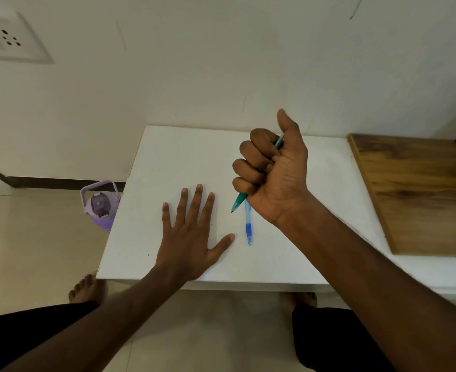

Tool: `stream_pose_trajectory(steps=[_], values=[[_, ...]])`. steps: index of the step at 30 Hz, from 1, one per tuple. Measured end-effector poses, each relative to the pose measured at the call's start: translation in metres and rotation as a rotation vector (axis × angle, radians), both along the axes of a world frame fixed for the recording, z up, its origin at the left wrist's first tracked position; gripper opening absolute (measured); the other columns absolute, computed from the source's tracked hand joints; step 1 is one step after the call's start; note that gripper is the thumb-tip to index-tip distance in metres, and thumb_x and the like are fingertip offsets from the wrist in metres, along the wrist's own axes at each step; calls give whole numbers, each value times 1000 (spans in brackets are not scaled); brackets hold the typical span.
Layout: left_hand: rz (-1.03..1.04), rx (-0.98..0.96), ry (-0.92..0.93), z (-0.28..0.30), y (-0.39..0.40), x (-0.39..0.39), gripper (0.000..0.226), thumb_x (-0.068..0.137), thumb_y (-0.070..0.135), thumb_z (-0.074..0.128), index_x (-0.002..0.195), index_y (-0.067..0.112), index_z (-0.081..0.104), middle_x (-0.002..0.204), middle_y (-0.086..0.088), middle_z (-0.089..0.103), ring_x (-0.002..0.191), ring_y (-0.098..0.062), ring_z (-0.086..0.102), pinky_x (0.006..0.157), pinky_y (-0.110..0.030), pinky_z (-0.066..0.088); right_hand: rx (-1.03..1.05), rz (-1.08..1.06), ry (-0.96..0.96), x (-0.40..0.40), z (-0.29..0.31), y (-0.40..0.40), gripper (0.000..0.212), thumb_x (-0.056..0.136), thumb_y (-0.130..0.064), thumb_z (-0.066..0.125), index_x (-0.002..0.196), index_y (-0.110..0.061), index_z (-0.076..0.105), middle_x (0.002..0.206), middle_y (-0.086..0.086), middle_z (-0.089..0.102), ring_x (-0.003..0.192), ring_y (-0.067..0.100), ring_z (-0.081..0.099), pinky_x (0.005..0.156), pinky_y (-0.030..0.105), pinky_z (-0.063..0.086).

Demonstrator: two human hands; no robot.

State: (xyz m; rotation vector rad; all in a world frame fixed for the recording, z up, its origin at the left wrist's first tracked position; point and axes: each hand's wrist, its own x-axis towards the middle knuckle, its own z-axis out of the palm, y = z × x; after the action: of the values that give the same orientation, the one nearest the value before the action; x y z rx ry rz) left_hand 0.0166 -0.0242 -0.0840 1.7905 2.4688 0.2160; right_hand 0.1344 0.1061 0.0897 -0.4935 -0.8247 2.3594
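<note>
My right hand is raised above the white table, palm toward me, fingers curled round a green pen. The pen's tip sticks out below the fist and its top shows by the thumb, which points up. A blue pen lies on the table just under that hand, tip toward me. My left hand rests flat on the table, fingers spread, its thumb close to the blue pen without touching it.
A wooden board lies on the table's right side. A purple water bottle stands on the floor by the table's left edge. The wall with a socket is behind. My feet are under the table's front edge.
</note>
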Motion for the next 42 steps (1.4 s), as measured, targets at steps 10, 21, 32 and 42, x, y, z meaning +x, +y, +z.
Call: stream_pose_trajectory(steps=[10, 21, 32, 42], values=[[1, 20, -13, -1, 1, 1, 102, 90, 91, 17, 169, 30, -2, 177, -1, -16, 164, -31, -12, 127, -68, 4, -8, 0, -14, 0, 0, 0, 52, 105, -41, 30, 59, -22, 18, 53, -5, 15, 44, 10, 11, 47, 20, 11], [0, 48, -8, -8, 2, -2, 102, 91, 90, 23, 169, 29, 1, 178, -1, -11, 164, -31, -7, 126, -69, 9, -22, -16, 7, 0, 2, 0, 49, 104, -36, 29, 59, -22, 19, 52, -5, 16, 43, 10, 11, 45, 18, 14], [-3, 57, -9, -9, 1, -2, 102, 91, 90, 23, 169, 28, 1, 178, -1, -11, 164, -32, -7, 126, -69, 8, -45, -20, 36, 2, 4, 0, 52, 105, -43, 28, 58, -22, 19, 51, -5, 16, 43, 10, 11, 46, 18, 14], [0, 52, -7, -9, 2, -2, 102, 91, 91, 22, 169, 29, 0, 178, 0, -12, 164, -31, -8, 127, -69, 8, -42, -29, 40, 2, 4, 0, 50, 105, -39, 26, 58, -22, 19, 51, -5, 15, 44, 10, 11, 46, 18, 14]])
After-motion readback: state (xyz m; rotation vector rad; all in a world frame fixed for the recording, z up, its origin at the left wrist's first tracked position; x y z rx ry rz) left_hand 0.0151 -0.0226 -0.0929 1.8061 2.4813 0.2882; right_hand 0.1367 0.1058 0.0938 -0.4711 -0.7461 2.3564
